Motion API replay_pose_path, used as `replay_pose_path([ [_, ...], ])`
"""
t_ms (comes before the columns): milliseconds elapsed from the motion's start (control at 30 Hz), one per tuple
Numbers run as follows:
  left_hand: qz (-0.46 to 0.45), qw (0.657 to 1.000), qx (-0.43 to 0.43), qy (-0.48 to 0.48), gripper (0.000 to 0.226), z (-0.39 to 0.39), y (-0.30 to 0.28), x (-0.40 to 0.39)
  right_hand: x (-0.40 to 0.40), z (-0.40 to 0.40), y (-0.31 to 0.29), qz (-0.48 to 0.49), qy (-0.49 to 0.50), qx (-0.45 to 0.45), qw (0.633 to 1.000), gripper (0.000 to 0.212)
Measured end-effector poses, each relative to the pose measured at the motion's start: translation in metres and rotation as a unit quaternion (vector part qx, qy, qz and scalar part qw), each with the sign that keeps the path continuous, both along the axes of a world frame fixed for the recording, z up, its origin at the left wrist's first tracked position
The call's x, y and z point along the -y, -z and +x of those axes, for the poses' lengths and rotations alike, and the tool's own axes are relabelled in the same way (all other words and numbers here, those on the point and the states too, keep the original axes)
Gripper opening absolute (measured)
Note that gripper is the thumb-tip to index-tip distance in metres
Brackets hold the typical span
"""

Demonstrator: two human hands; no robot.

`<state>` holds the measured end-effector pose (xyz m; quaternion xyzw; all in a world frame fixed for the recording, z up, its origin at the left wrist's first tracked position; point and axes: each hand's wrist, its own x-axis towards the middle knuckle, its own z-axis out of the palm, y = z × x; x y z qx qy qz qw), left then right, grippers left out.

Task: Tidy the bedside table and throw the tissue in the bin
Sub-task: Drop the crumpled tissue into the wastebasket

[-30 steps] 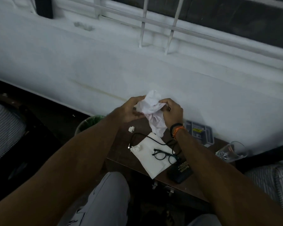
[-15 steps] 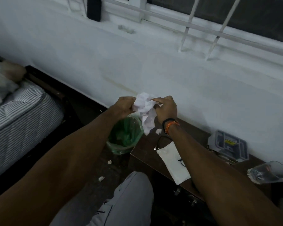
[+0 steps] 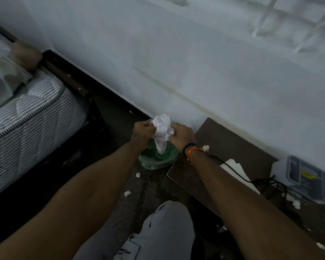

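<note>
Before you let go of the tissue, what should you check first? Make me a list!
1. Tissue held by both hands: ok, the left hand and right hand each pinch a side.
2. Tissue over the bin: ok, its tail hangs above the green liner.
3. Bin mouth open: ok, nothing covers it.
4. Room inside the bin: cannot tell, the bottom is dark.
5. Floor tidy: not ok, a white scrap lies near the knee, another nearer the bin.
6. Table tidy: not ok, a cable, paper and small white bits are on it.
</note>
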<state>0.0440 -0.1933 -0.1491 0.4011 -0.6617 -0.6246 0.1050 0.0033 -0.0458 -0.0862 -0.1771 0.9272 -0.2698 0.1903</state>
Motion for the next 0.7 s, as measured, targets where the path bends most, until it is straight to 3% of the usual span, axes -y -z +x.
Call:
replay_pose_path([
  [67, 0.023, 1.0, -0.007, 0.002, 0.004, -0.001, 0.015, -0.002, 0.004, -0.004, 0.015, 0.02, 0.003, 0.014, 1.0, 0.039],
  [200, 0.071, 0.997, -0.017, -0.008, 0.022, -0.01, 0.024, 0.005, 0.013, -0.009, 0.022, 0.039, -0.026, 0.015, 0.999, 0.02],
  [333, 0.062, 0.998, 0.024, 0.01, 0.035, -0.012, 0.034, 0.013, 0.012, -0.019, 0.03, 0.054, -0.019, 0.035, 0.998, 0.041],
  [433, 0.03, 0.998, 0.054, 0.029, 0.017, -0.011, 0.036, 0.012, 0.003, -0.02, 0.023, 0.053, -0.007, 0.022, 0.998, 0.04],
  [533, -0.013, 0.995, 0.068, 0.072, 0.022, -0.01, 0.014, 0.001, -0.009, -0.019, 0.013, 0.029, 0.0, -0.005, 1.0, 0.032],
  [700, -0.096, 0.978, 0.076, 0.17, 0.004, -0.011, -0.009, -0.021, -0.035, -0.017, -0.007, -0.015, 0.033, -0.053, 0.998, 0.028],
])
